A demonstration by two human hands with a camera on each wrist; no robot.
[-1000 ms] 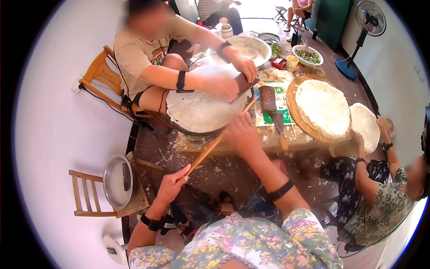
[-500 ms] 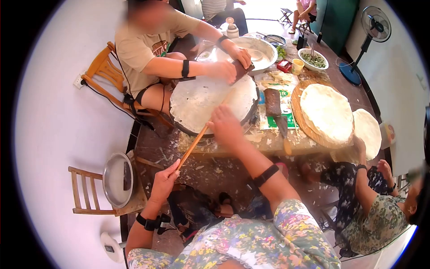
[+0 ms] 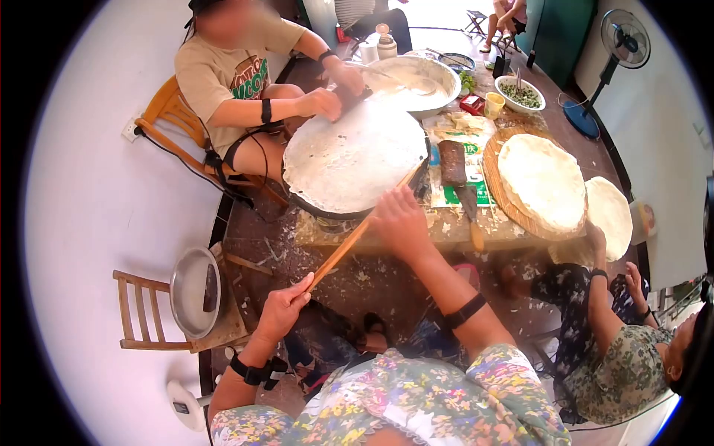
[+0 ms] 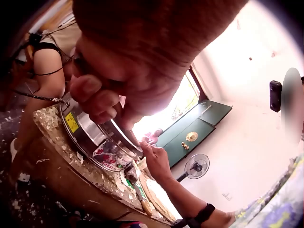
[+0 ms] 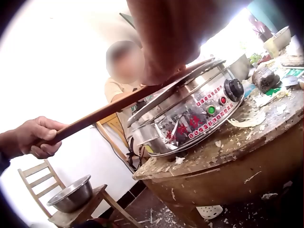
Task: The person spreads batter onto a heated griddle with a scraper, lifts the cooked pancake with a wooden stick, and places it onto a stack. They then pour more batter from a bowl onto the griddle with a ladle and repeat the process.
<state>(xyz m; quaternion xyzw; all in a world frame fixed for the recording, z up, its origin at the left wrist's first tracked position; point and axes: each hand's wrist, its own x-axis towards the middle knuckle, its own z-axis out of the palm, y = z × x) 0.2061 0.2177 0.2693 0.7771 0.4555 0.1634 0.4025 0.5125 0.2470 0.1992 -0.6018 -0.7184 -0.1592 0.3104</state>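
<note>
A long wooden stick (image 3: 346,247) slants from lower left up to the near right edge of a round griddle (image 3: 413,190). My left hand (image 3: 282,306) grips its lower end. Farther up, my right hand (image 3: 401,223) is wrapped round it near the griddle. A pale, thin sheet of batter (image 3: 357,156) covers the griddle top. In the right wrist view the stick (image 5: 104,111) runs from my left hand (image 5: 37,137) to the griddle's side, which has a black knob (image 5: 233,89). Across the griddle a person holds a dark block (image 3: 349,100) at its far left edge.
Right of the griddle lie a brown block (image 3: 451,162), a scraper (image 3: 473,223) and a wooden board (image 3: 494,186) stacked with flatbreads (image 3: 541,182). Behind stand a batter basin (image 3: 442,85) and a bowl of greens (image 3: 520,94). Another person sits at the right.
My right hand has moved down and right from over the griddle, with the stick's upper part. The person opposite has drawn the dark block leftward across the griddle.
</note>
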